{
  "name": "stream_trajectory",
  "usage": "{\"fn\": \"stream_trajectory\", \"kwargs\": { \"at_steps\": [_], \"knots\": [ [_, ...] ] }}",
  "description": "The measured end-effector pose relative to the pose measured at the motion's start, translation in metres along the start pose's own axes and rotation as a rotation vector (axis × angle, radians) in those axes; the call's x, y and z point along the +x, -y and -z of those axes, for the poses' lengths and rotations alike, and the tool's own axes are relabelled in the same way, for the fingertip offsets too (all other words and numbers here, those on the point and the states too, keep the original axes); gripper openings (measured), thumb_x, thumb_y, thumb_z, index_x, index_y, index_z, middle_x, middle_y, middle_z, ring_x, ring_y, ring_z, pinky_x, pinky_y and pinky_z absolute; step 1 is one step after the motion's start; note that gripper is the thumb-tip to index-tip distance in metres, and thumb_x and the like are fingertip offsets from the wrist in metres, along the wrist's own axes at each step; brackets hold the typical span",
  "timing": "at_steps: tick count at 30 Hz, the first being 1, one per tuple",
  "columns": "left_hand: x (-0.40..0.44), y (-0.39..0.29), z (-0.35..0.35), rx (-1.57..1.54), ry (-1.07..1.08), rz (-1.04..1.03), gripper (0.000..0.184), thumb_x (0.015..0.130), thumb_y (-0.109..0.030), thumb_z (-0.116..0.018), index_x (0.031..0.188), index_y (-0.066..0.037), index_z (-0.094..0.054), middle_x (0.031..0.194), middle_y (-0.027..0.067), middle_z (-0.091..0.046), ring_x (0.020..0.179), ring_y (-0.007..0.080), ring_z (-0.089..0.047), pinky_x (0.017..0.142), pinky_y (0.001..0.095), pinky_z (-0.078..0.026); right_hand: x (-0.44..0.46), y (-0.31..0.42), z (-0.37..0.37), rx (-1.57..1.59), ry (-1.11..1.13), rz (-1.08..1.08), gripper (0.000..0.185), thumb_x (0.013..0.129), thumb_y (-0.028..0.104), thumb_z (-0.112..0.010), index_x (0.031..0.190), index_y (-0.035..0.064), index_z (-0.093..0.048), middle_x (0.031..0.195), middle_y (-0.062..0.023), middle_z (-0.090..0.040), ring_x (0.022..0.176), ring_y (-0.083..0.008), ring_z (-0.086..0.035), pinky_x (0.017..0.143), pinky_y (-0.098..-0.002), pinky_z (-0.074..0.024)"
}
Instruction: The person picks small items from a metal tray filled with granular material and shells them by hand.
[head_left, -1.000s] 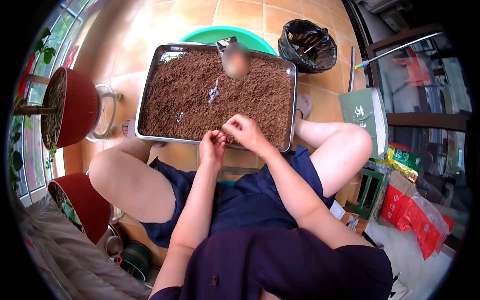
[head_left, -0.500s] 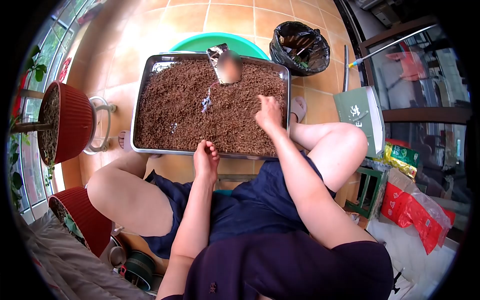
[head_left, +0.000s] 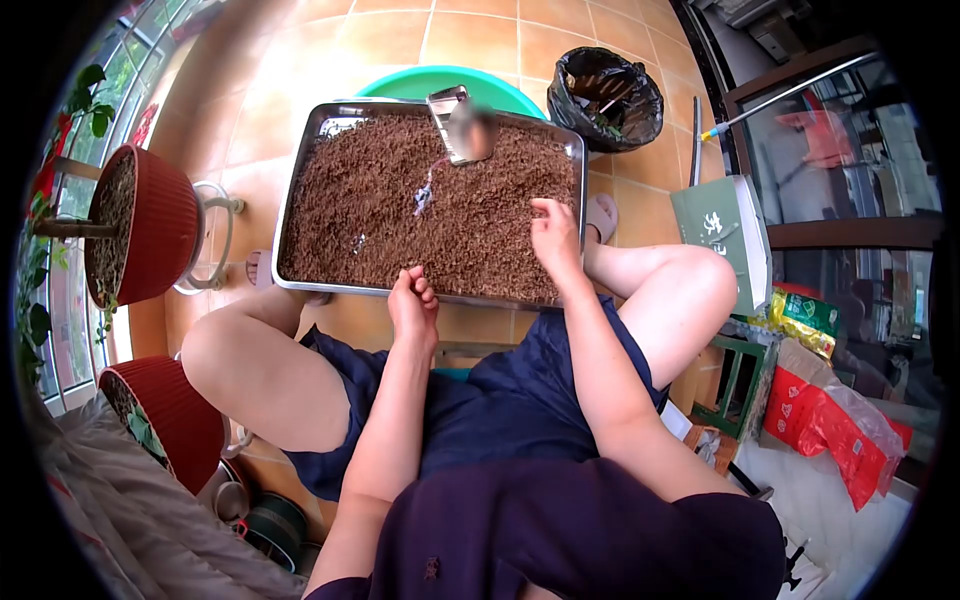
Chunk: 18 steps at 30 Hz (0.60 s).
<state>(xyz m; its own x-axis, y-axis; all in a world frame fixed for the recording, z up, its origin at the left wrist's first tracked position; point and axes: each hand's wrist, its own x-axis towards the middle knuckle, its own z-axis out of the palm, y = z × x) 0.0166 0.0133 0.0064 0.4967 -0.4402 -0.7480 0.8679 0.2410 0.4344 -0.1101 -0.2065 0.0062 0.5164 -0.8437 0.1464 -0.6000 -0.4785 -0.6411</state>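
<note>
A metal tray (head_left: pixel 287 225) holds a broad layer of loose brown granules (head_left: pixel 350 180). My left hand (head_left: pixel 414 308) is at the tray's near edge, fingers curled in and thumb against the forefinger; anything between them is too small to make out. Over the right part of the granules is my right hand (head_left: pixel 557 240), its fingers bent together toward the left; their tips show nothing I can name. A phone (head_left: pixel 447 106) with a blurred patch lies at the far side of the tray. Below it, a small tangle of whitish-blue cord (head_left: pixel 423 197) rests on the granules.
Behind the tray is a green basin (head_left: pixel 480 80). A bin lined with a black bag (head_left: pixel 640 115) stands at the back right. Red flowerpots (head_left: pixel 160 225) are on the left. On the right are a green box (head_left: pixel 705 215) and a red plastic bag (head_left: pixel 815 420).
My right hand has drawn back slightly toward me and to the right, its fingers more bent. My left hand stays by the near edge, fingers curled. The whole view has shifted a little.
</note>
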Motion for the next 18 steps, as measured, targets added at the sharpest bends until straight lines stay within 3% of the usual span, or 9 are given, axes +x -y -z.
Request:
{"fn": "stream_trajectory", "kwargs": {
  "at_steps": [4,6,9,11,14,18],
  "knots": [
    [0.0,0.0,-0.004,0.041,0.006,-0.04,0.03,0.098,-0.016,-0.042,0.124,-0.004,-0.049,0.072,-0.0032,-0.044,0.06,0.0078,-0.042,0.051,0.0213,-0.035,-0.006,-0.028,0.006,-0.217,0.047,-0.209,0.024,0.083,0.009,-0.059,0.106,0.0067,-0.061,0.109,-0.017,-0.06,0.099,-0.0338,-0.061,0.087,-0.0426,-0.0504],
    [0.0,-0.001,-0.004,0.012,-0.032,-0.053,0.032,0.098,-0.013,-0.038,0.125,-0.002,-0.049,0.074,-0.0016,-0.048,0.06,0.0087,-0.043,0.051,0.0224,-0.036,-0.015,-0.022,0.004,-0.37,0.1,-0.288,0.022,0.083,0.011,-0.062,0.104,0.0072,-0.061,0.109,-0.0168,-0.06,0.098,-0.0347,-0.061,0.086,-0.0435,-0.0504],
    [0.001,-0.004,-0.003,-0.005,-0.081,-0.095,0.033,0.096,-0.009,-0.04,0.128,-0.001,-0.049,0.079,-0.0002,-0.053,0.064,0.01,-0.048,0.055,0.0233,-0.04,-0.024,-0.006,0.002,-0.323,0.182,-0.194,0.02,0.083,0.014,-0.065,0.102,0.0096,-0.061,0.107,-0.0157,-0.059,0.095,-0.0355,-0.062,0.083,-0.0437,-0.0511],
    [0.001,-0.005,-0.003,-0.01,-0.106,-0.127,0.035,0.095,-0.006,-0.044,0.129,-0.002,-0.049,0.083,0.0003,-0.056,0.068,0.0107,-0.052,0.058,0.0236,-0.043,-0.025,0.01,-0.004,-0.202,0.202,-0.02,0.015,0.081,0.014,-0.069,0.095,0.0132,-0.063,0.096,-0.0118,-0.058,0.088,-0.0314,-0.062,0.075,-0.0435,-0.0518],
    [0.0,-0.004,-0.004,-0.035,-0.066,-0.135,0.03,0.096,-0.008,-0.047,0.124,-0.002,-0.054,0.081,-0.0004,-0.057,0.07,0.0103,-0.053,0.06,0.0236,-0.044,-0.026,0.035,-0.013,0.041,0.406,0.033,0.009,0.08,0.011,-0.069,0.086,0.0116,-0.063,0.088,-0.0107,-0.058,0.085,-0.0303,-0.061,0.075,-0.0419,-0.0517],
    [-0.001,-0.004,-0.005,-0.045,-0.031,-0.109,0.027,0.097,-0.016,-0.052,0.121,-0.004,-0.057,0.077,-0.0023,-0.055,0.067,0.009,-0.051,0.058,0.023,-0.043,-0.037,0.028,-0.027,-0.179,0.318,0.228,0.009,0.078,0.012,-0.07,0.083,0.0111,-0.064,0.086,-0.0106,-0.057,0.088,-0.0304,-0.06,0.076,-0.0427,-0.0513]
  ]
}}
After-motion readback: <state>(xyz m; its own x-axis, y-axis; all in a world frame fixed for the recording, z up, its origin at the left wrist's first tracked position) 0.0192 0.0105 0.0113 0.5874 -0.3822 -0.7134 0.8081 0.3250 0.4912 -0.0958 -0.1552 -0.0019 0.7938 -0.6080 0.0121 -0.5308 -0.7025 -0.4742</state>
